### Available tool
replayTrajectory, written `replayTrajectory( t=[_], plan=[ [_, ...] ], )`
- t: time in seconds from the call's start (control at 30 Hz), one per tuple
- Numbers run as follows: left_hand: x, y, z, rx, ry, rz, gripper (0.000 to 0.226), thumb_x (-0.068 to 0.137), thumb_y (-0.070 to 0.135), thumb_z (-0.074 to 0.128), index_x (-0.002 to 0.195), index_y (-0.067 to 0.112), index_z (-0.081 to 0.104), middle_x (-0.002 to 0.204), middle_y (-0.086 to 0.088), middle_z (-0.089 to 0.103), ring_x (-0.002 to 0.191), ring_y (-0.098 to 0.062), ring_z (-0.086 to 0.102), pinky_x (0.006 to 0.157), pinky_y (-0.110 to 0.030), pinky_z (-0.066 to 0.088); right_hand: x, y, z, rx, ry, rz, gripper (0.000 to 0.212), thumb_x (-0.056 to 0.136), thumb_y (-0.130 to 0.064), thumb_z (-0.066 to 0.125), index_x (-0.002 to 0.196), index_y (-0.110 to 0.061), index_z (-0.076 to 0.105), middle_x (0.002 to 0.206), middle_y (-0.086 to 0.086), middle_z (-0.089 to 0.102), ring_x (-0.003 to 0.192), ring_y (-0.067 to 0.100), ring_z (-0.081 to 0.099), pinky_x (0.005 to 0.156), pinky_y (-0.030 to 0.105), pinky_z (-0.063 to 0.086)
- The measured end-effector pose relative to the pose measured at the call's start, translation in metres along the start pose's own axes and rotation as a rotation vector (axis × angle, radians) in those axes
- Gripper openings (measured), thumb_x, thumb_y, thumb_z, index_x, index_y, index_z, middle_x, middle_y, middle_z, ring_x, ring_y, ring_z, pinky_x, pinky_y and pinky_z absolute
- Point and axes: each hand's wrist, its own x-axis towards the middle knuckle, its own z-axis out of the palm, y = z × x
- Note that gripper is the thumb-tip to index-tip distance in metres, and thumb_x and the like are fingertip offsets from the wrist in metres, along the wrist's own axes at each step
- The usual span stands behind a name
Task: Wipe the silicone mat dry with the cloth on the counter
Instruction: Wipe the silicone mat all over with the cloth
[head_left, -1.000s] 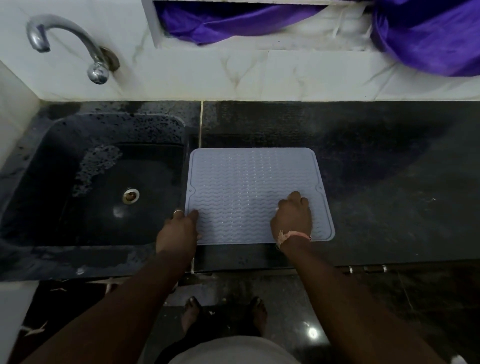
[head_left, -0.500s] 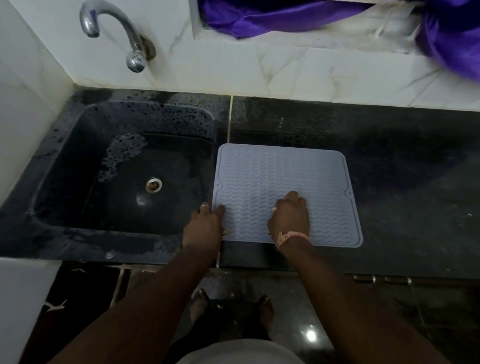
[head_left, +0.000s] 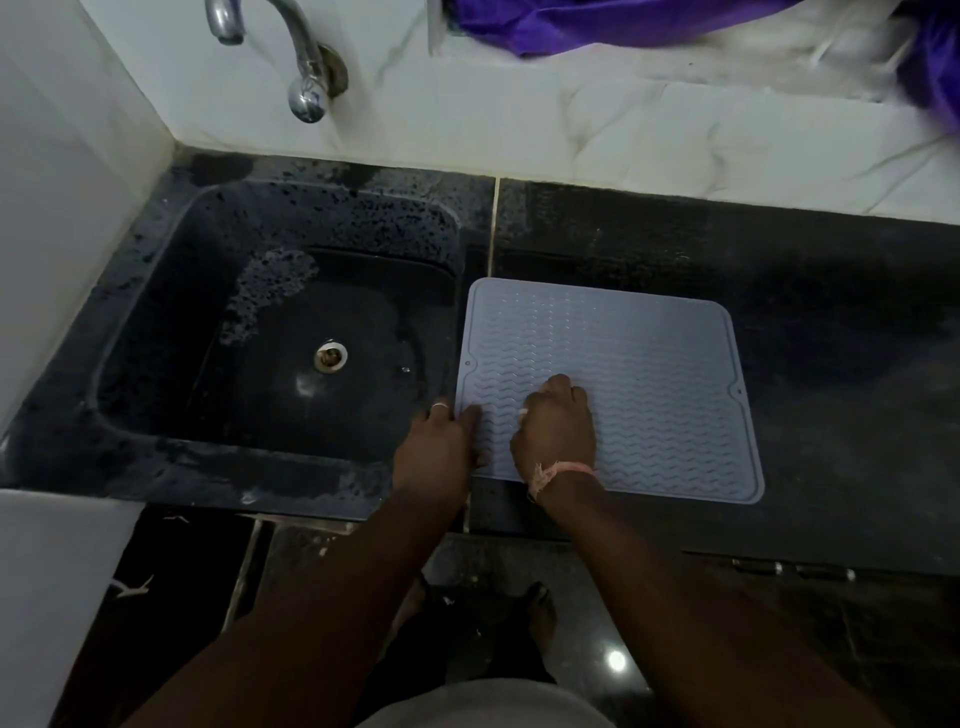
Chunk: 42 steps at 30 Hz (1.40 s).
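A pale blue silicone mat (head_left: 649, 384) with wavy ridges lies flat on the black counter (head_left: 841, 332), just right of the sink. My left hand (head_left: 436, 452) rests on the mat's near left edge, its thumb lying on the mat and a ring on one finger. My right hand (head_left: 558, 431) sits on the near left part of the mat with its fingers curled under. Only a small white scrap of the cloth (head_left: 522, 413) shows at its thumb side; the rest is hidden under the hand.
A wet black sink (head_left: 156, 312) with a drain (head_left: 330, 356) lies to the left, below a chrome tap (head_left: 306, 67). Purple fabric (head_left: 597, 21) hangs on the white ledge at the back. White wall stands at far left. My feet show below the counter edge.
My right hand has slid left across the mat, closing the gap to my left hand. The left hand stays at the mat's edge. The view has shifted left.
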Motion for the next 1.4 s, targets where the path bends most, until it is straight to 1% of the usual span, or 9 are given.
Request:
replayTrajectory(
  t=[0.47,0.7,0.77,0.87,0.97,1.07,1.13,1.23,1.4],
  plan=[
    [0.001,-0.006,-0.004,-0.061,0.019,0.002,0.058,0.097,0.019,0.056,0.15,0.033,0.037,0.137,-0.006,0.041,0.126,-0.026,0.043,0.092,-0.041,0.054,0.011,-0.031,0.013,-0.063,-0.018,-0.103,0.006,0.083,-0.011,0.064,0.086,-0.009,0.069,0.106,0.01,0.054,0.1,0.025,0.049,0.085,0.036,0.049],
    [-0.002,-0.01,0.007,-0.178,0.176,0.001,0.063,0.096,0.013,0.058,0.153,0.015,0.031,0.146,-0.007,0.042,0.129,-0.023,0.045,0.104,-0.032,0.045,0.014,-0.043,0.018,-0.054,-0.01,-0.152,0.009,0.088,-0.007,0.061,0.088,-0.007,0.07,0.11,0.011,0.053,0.102,0.027,0.049,0.087,0.038,0.049],
    [-0.002,-0.013,0.011,-0.242,0.184,-0.041,0.047,0.098,0.013,0.054,0.145,0.014,0.044,0.132,-0.002,0.052,0.12,-0.019,0.052,0.1,-0.02,0.044,0.014,-0.047,0.019,-0.069,-0.004,-0.151,0.009,0.089,-0.009,0.062,0.091,-0.007,0.07,0.111,0.011,0.054,0.102,0.026,0.049,0.089,0.038,0.05],
    [-0.005,-0.019,0.011,-0.471,0.179,-0.115,0.025,0.101,0.029,0.048,0.116,0.015,0.062,0.092,0.016,0.058,0.094,-0.012,0.061,0.074,-0.005,0.041,0.016,-0.049,0.018,-0.071,-0.034,-0.161,0.008,0.085,-0.012,0.066,0.091,-0.007,0.07,0.11,0.011,0.053,0.103,0.026,0.048,0.089,0.037,0.049],
    [-0.009,-0.024,0.014,-0.415,0.256,-0.039,0.029,0.097,0.039,0.05,0.112,0.018,0.062,0.091,0.017,0.063,0.081,0.007,0.06,0.072,-0.009,0.047,0.02,-0.05,0.02,-0.076,-0.065,-0.179,0.011,0.082,-0.011,0.068,0.091,-0.006,0.07,0.109,0.011,0.053,0.103,0.026,0.048,0.089,0.036,0.049],
    [-0.009,-0.026,0.016,-0.417,0.242,0.005,0.03,0.094,0.042,0.051,0.109,0.019,0.062,0.1,0.001,0.07,0.092,-0.016,0.067,0.083,-0.036,0.055,0.026,-0.055,0.026,-0.049,-0.073,-0.145,0.009,0.082,-0.012,0.07,0.09,-0.008,0.069,0.106,0.007,0.053,0.101,0.023,0.049,0.088,0.031,0.048],
    [-0.008,-0.024,0.013,-0.407,0.229,0.013,0.028,0.094,0.039,0.052,0.106,0.017,0.064,0.101,-0.005,0.07,0.09,-0.022,0.065,0.081,-0.031,0.054,0.034,-0.057,0.024,0.133,-0.124,-0.042,0.004,0.083,-0.008,0.068,0.086,-0.007,0.068,0.096,0.005,0.059,0.092,0.018,0.055,0.081,0.028,0.05],
    [-0.008,-0.023,0.011,-0.389,0.201,0.013,0.02,0.097,0.02,0.057,0.111,0.013,0.069,0.111,-0.007,0.063,0.093,-0.007,0.053,0.081,-0.006,0.035,0.049,-0.051,0.007,0.688,-0.308,0.155,0.01,0.086,-0.009,0.07,0.08,-0.013,0.077,0.077,-0.001,0.074,0.076,0.009,0.07,0.071,0.022,0.054],
    [-0.011,-0.019,0.0,-0.234,0.122,-0.02,0.026,0.096,0.013,0.053,0.119,0.015,0.064,0.129,-0.008,0.051,0.111,-0.023,0.056,0.1,-0.032,0.048,0.054,-0.019,-0.027,1.125,-0.384,0.318,0.014,0.095,-0.013,0.063,0.1,-0.007,0.075,0.104,0.013,0.075,0.1,0.028,0.069,0.096,0.044,0.055]
  ],
)
